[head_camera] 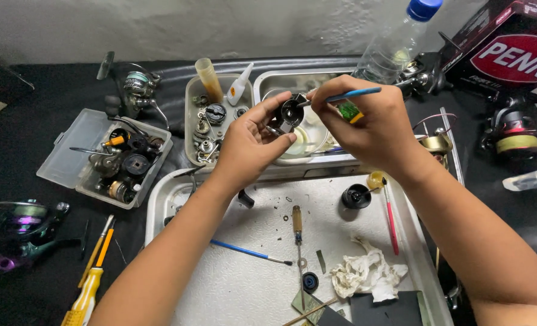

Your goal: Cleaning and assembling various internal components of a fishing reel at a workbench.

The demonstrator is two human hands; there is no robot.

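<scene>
A dark work surface runs up to a pale wall, and on it sits a large white tray (401,205), the landmark for everything here. Above the tray's far edge the left hand (250,142) curls its fingers and thumb around a small black round reel part (290,113), gripping it with its hollow facing up. The right hand (371,124) is just beside it, its fingers closed in a pinch on a thin blue-handled brush (348,95) whose tip reaches into the part; a small green piece (348,111) shows under the same fingers, though how it is held cannot be told. Inside the tray lie a wooden-handled screwdriver (297,222), a second blue brush (250,252), a crumpled white cloth (365,274), a black cap (356,196) and a red-handled brush (391,220). Beyond the tray's far edge stand a narrow tub of small parts (211,121) and a steel pan (280,81), with a clear plastic bottle (395,45) behind them. Left of the tray an open clear box (108,160) holds more reel pieces, and nearer, yellow-handled tools (90,284) lie on the dark surface. Right of the tray rests a black spinning reel (513,133).
</scene>
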